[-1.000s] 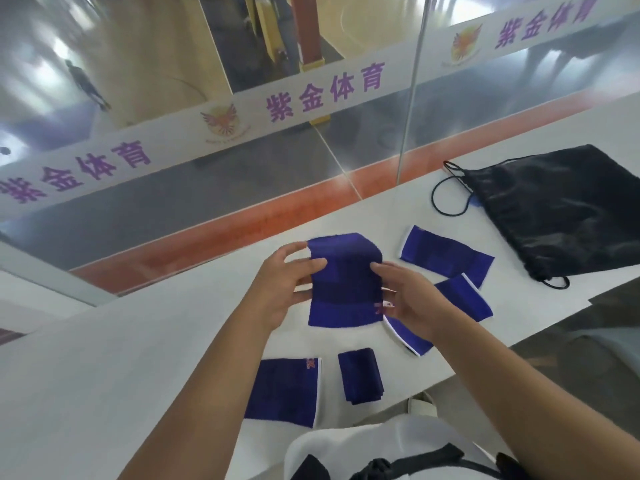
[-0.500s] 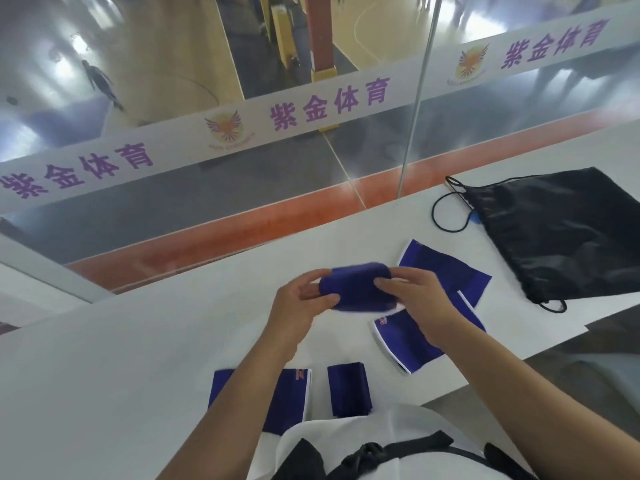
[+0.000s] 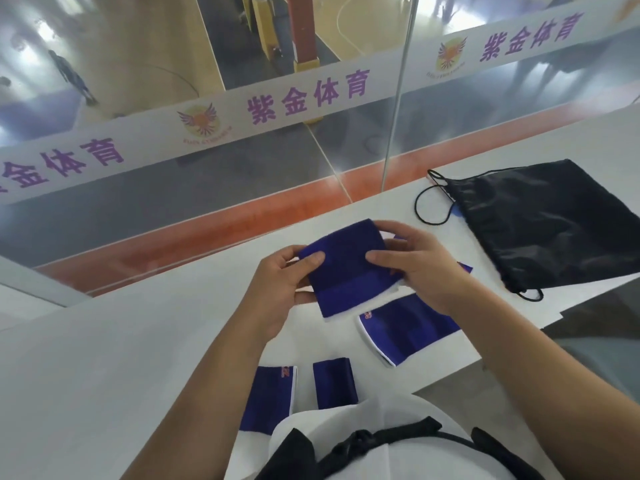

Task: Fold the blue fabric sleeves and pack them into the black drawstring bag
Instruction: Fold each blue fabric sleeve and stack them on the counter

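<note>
Above the white table (image 3: 145, 341), left of the black drawstring bag (image 3: 554, 223), the held blue sleeve (image 3: 349, 271) is pinched at its edges by the left hand (image 3: 280, 289) and right hand (image 3: 419, 268). Half a second ago it was bunched mid-fold; now it lies doubled over, so this fold looks nearly done. Count: 1 sleeve held, 1 flat sleeve (image 3: 408, 327) beside the bag, a sliver of another (image 3: 465, 268), 1 flat sleeve (image 3: 270, 396) and 1 folded sleeve (image 3: 334, 382) further left and nearer; 1 bag.

Both hands, left hand (image 3: 277, 289) and right hand (image 3: 419, 268), pinch a folded blue sleeve (image 3: 346, 268) above the white table (image 3: 138, 341); black drawstring bag (image 3: 554, 223) lies flat far right.
</note>
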Demonstrator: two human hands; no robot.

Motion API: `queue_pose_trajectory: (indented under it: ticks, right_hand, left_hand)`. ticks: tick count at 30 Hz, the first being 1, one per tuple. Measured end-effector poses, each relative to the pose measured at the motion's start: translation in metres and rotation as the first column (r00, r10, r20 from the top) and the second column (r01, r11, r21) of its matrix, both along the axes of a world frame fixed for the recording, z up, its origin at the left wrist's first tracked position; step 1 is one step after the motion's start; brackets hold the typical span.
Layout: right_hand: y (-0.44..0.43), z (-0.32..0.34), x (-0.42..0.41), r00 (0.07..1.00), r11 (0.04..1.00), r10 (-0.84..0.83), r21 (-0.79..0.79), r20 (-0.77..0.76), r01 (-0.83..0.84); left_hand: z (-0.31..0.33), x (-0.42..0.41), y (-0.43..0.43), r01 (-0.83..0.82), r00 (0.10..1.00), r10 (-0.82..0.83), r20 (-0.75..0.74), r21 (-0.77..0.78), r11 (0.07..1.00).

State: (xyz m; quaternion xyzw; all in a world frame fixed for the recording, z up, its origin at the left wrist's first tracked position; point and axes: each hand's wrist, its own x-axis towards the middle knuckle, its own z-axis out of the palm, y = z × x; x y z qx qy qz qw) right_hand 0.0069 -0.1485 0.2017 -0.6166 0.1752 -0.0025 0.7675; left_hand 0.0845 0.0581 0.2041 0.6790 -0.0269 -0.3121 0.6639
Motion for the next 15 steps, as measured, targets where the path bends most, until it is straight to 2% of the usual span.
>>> queue_pose_trajectory:
  ticks: [3,7,11,15]
  right_hand:
    - [0.004,-0.019,-0.006,0.994,1.000,0.005,0.023,-0.105,-0.003]
    - [0.009,-0.030,-0.008,0.980,0.997,0.072,0.007,-0.185,-0.072]
    - [0.016,-0.028,0.000,0.965,0.983,0.183,0.046,-0.187,-0.177]
    - [0.020,-0.040,0.007,0.950,0.987,0.142,0.118,-0.277,-0.113]
  left_hand:
    - [-0.021,-0.002,0.007,0.002,0.987,-0.011,-0.158,-0.054,0.999]
    - [-0.035,-0.007,0.021,0.079,0.965,-0.097,-0.242,-0.082,0.994]
    - [-0.038,-0.005,0.031,0.135,0.972,-0.146,-0.182,-0.068,0.988]
    - [-0.044,-0.001,0.039,-0.007,0.988,-0.012,-0.152,-0.121,0.993]
